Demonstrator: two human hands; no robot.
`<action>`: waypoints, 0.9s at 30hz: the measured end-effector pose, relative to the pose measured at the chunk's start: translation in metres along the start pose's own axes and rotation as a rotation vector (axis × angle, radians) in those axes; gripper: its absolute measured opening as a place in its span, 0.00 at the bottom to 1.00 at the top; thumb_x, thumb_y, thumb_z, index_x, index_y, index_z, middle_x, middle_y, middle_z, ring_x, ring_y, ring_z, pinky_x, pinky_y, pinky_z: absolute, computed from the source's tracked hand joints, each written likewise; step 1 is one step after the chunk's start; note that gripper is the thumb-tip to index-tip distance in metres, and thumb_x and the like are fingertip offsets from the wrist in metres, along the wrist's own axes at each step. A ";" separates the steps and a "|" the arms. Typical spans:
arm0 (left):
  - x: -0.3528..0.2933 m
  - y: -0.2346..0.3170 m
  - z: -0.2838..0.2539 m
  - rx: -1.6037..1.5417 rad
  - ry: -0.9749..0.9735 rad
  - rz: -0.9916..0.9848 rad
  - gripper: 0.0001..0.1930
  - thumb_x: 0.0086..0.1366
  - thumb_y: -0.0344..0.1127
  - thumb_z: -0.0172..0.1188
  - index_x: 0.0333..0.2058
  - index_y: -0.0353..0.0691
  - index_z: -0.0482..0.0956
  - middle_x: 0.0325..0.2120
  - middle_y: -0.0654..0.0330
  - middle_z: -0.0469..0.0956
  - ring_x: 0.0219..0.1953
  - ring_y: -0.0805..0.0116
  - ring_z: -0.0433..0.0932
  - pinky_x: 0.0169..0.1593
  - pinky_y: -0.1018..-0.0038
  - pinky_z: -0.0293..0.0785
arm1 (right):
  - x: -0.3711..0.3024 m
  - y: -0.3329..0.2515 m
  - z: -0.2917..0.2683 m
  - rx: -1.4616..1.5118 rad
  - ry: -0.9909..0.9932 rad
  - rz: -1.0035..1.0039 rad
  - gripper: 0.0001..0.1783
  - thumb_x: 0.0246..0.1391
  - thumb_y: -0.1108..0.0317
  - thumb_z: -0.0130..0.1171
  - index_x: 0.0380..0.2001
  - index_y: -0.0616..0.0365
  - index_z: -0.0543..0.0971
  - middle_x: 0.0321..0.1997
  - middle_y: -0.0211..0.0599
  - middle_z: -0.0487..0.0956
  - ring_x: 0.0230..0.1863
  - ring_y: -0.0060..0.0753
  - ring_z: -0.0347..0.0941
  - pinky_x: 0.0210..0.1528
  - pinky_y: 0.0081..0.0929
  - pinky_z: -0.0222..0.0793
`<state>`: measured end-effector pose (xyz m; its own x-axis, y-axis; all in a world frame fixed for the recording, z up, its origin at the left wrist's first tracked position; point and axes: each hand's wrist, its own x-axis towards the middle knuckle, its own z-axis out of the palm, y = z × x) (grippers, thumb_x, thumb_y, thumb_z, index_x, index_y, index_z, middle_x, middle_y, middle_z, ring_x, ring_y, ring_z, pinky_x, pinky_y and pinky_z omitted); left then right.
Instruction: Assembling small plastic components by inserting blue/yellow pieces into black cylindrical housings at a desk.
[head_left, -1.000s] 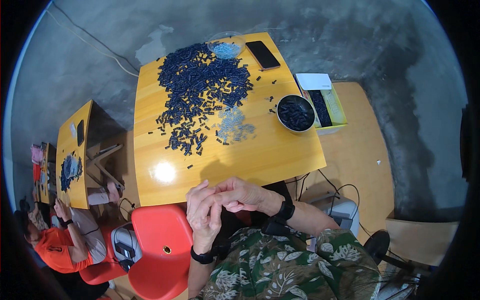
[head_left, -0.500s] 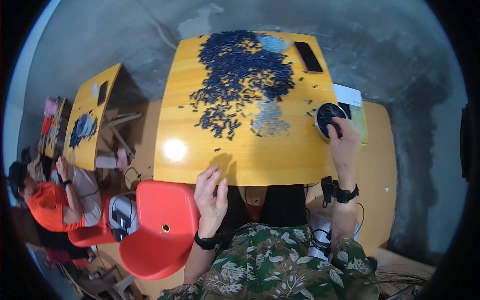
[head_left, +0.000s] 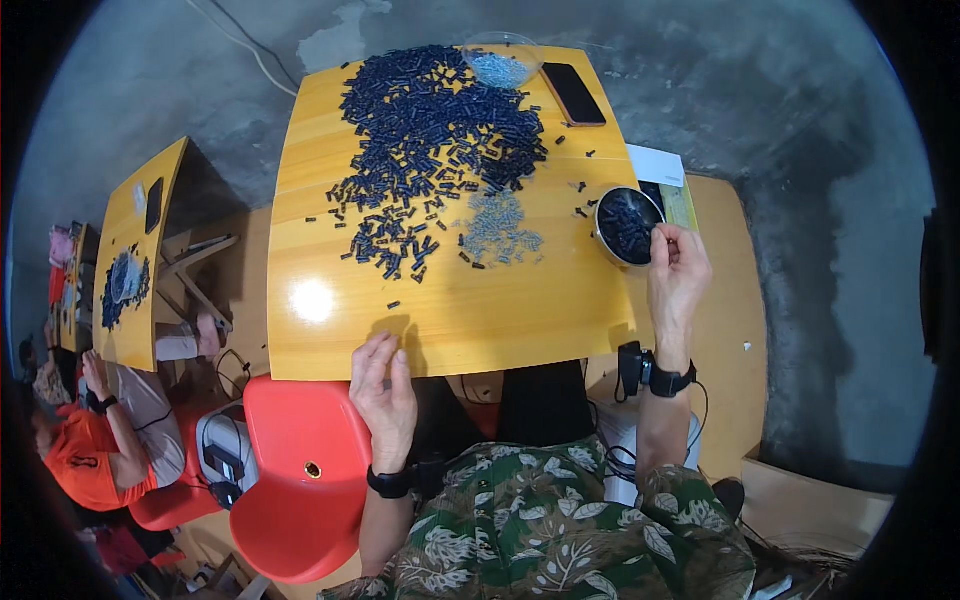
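Sitting at the worktop's [head_left: 520,325] right edge, a round bowl [head_left: 603,245] holds black pieces [head_left: 625,218]; a clear plastic bowl [head_left: 505,39] holds pale-blue bits [head_left: 500,70]. The right hand [head_left: 679,275] pinches at the round bowl's rim beside those pieces; whether its fingers grip one, I cannot tell. The left hand's [head_left: 384,395] fingers are loosely curled, released. A black heap [head_left: 430,115] spreads leftward; a smartphone [head_left: 573,95] lies beyond.

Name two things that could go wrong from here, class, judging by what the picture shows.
1. The bowl sits at the right edge of the table, with the right hand at its rim; a bump might tip it off.
2. The small pale pieces lie close beside the loose black pieces, so the two could get mixed.
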<state>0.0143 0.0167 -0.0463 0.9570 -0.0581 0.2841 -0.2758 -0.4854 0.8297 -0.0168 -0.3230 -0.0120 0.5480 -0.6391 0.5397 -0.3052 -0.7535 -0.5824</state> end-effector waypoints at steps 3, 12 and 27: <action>0.007 0.004 0.005 0.036 0.006 0.057 0.08 0.63 0.26 0.59 0.40 0.31 0.81 0.42 0.48 0.79 0.45 0.54 0.78 0.50 0.67 0.74 | -0.016 -0.043 -0.001 0.331 -0.162 -0.027 0.02 0.53 0.77 0.60 0.31 0.62 0.80 0.29 0.36 0.77 0.28 0.29 0.74 0.31 0.25 0.69; -0.001 0.006 0.005 -0.006 -0.018 0.047 0.08 0.64 0.27 0.60 0.41 0.32 0.81 0.43 0.50 0.79 0.47 0.56 0.78 0.53 0.67 0.72 | -0.067 -0.118 0.105 0.222 -0.506 -0.403 0.12 0.51 0.75 0.55 0.40 0.57 0.79 0.42 0.34 0.76 0.44 0.42 0.73 0.42 0.38 0.72; 0.002 0.009 0.004 -0.039 0.016 0.115 0.08 0.60 0.24 0.62 0.39 0.33 0.81 0.41 0.50 0.78 0.42 0.55 0.80 0.45 0.67 0.76 | -0.071 -0.114 0.125 0.218 -0.450 -0.486 0.08 0.52 0.73 0.59 0.37 0.58 0.80 0.36 0.31 0.80 0.34 0.35 0.76 0.35 0.32 0.74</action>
<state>0.0138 0.0085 -0.0402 0.9175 -0.0974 0.3856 -0.3870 -0.4416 0.8094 0.0766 -0.1720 -0.0603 0.8666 -0.0758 0.4933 0.1938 -0.8598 -0.4725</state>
